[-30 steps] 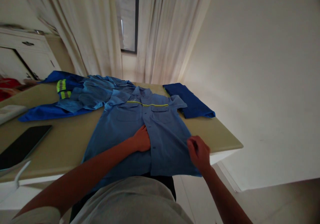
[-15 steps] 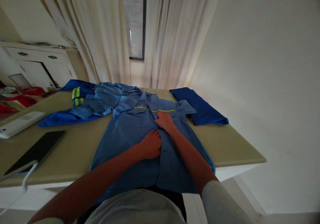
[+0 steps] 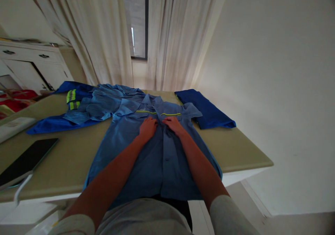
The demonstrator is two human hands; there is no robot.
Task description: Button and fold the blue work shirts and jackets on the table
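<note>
A blue-grey short-sleeved work shirt [image 3: 136, 165] lies front up, collar away from me, with a yellow stripe across its chest. Its lower hem hangs over the near table edge. My left hand [image 3: 148, 127] is at the left front panel below the stripe, fingers curled on the cloth near the opening. Opposite it, my right hand [image 3: 172, 124] pinches the edge of the button placket, and the fabric puckers beneath. The two hands are a small gap apart at chest height. Any button between the fingers is too small to make out.
Crumpled blue garments [image 3: 104, 104] with a reflective yellow band lie on the table [image 3: 251, 158] at left. A folded dark blue garment [image 3: 206, 111] rests at right. A black tablet [image 3: 28, 160] with a white cable and a white box [image 3: 15, 127] sit at left.
My left hand has moved up the shirt from mid-front to chest level, beside the right hand. The chest opening has parted slightly. My right hand stays near the same spot.
</note>
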